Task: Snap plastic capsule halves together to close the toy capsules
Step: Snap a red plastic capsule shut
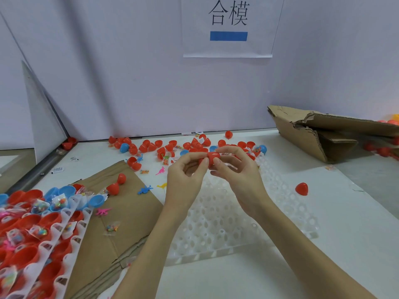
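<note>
Both my hands meet above the table's middle around one red capsule [213, 158]. My left hand [185, 176] pinches its left end with thumb and fingertips. My right hand [237, 172] curls fingers and thumb round its right half. The seam between the halves is hidden by my fingers. Below my hands lies a clear plastic tray [218, 221] with rows of round holes. Loose red and blue capsule halves [164, 147] are scattered along the back of the table. One closed red capsule [301, 188] lies alone to the right.
At the left, white trays [54, 231] hold red and blue halves with small toy bags. Flat cardboard [121, 212] lies beside them with small plastic dinosaurs [145, 189]. A torn cardboard box [323, 134] stands at the back right. A white partition [151, 83] closes the rear.
</note>
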### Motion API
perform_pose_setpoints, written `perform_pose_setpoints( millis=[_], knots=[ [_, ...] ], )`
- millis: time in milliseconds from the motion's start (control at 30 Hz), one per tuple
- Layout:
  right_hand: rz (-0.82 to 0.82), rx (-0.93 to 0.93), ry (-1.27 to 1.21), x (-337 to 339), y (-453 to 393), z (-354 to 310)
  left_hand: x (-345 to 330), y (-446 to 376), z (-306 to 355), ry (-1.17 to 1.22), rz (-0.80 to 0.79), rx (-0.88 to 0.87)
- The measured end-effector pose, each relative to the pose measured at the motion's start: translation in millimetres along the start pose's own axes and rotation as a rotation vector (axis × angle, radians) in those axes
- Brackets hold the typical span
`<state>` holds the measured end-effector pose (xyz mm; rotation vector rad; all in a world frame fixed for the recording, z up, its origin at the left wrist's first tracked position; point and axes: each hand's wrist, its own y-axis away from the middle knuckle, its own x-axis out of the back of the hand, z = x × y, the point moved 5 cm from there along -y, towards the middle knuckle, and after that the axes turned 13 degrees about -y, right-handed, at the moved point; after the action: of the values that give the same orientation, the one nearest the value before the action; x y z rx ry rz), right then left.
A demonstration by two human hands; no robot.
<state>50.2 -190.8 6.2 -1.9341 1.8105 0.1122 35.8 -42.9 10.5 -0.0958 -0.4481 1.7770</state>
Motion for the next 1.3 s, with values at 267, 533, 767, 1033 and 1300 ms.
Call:
perform_pose_setpoints(
  millis=[267,533,767,1033,1300],
  knots=[
    [-0.098,0.083,0.145,-2,-1,-8,4,1,1,0.099,-0.037,0.043],
    [-0.126,0.203,0.218,-5,2,-15,6,3,9,0.119,-0.018,0.008],
    [-0.227,0.233,0.431,-14,6,-9,9,5,6,0.160,0.010,0.089],
    [-0.048,0.477,0.724,-12,13,-14,-1,9,6,0.167,-0.029,0.120],
    [-0.056,0.470,0.853,-14,15,-14,-3,11,5,0.150,-0.025,0.123]
  ],
)
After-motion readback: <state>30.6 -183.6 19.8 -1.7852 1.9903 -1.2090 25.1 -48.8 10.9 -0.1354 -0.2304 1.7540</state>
